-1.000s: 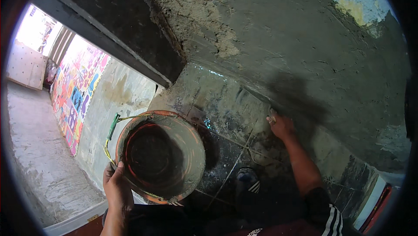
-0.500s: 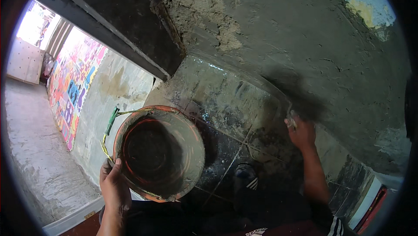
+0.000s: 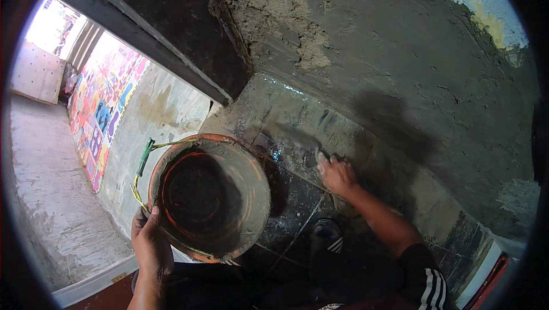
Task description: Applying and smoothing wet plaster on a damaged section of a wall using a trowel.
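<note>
My left hand (image 3: 152, 242) grips the near-left rim of an orange bucket (image 3: 256, 196), thumb over the edge. Grey mortar coats the bucket's inner wall; its bottom lies in shadow. A handle with a green grip (image 3: 146, 156) and yellow cord hangs out at its left. Closed around the handle end of a trowel, my right hand (image 3: 338, 176) is right of the bucket, above the floor tiles. The trowel's blade (image 3: 294, 134) points to the far left and is smeared by motion. Wet grey mortar covers the wall (image 3: 412, 58) beyond.
A dark door frame (image 3: 171, 36) stands at the far left. Past it are a colourful patterned mat (image 3: 103, 116) and a concrete-grey floor strip (image 3: 51, 173). My shoe (image 3: 327, 229) rests on wet, stained tiles. Rough unplastered patches (image 3: 286, 18) show on the wall.
My right hand has swung left with the trowel, away from the base of the wall toward the bucket. My left hand keeps its hold on the bucket.
</note>
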Action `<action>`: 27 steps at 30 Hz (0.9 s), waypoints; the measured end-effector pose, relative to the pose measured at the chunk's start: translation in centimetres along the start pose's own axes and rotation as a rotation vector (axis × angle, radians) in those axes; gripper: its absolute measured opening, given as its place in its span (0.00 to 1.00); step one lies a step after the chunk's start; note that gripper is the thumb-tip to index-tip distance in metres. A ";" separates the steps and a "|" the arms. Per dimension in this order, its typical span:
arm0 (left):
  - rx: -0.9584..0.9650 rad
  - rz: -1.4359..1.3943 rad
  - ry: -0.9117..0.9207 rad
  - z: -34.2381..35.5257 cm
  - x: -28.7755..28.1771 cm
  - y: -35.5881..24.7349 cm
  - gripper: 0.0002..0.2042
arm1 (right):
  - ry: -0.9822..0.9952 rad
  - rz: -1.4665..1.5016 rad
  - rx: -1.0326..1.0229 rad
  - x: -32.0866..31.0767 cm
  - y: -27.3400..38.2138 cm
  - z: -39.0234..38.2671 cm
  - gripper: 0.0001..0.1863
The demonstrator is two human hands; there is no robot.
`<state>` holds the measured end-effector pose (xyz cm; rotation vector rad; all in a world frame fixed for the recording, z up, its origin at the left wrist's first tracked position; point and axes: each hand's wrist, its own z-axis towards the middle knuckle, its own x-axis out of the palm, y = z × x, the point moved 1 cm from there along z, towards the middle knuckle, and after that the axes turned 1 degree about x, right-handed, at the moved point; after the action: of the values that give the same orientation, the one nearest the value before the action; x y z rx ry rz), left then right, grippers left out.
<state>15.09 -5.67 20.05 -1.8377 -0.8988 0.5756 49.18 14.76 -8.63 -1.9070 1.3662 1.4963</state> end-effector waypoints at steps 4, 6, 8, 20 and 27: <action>0.002 -0.022 0.017 0.3 -0.3 0.1 0.13 | -0.149 -0.030 0.100 -1.2 -2.6 3.8 0.24; 0.007 0.004 0.006 0.4 -0.3 0.0 0.13 | -0.179 -0.027 0.097 -1.7 -3.8 5.0 0.24; 0.008 0.013 0.001 0.4 -0.1 0.0 0.13 | -0.190 -0.030 0.109 -2.4 -4.7 5.8 0.23; 0.004 -0.021 0.008 0.2 -0.5 -0.1 0.13 | -0.049 0.076 0.234 -10.9 -4.3 5.6 0.21; 0.021 -0.019 0.008 -0.1 -0.1 -0.4 0.13 | -0.190 0.175 0.261 -10.5 -4.3 2.7 0.23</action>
<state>14.94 -5.71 20.40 -1.8098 -0.9008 0.5630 51.56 23.69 -1.51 -1.4816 1.5832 1.4522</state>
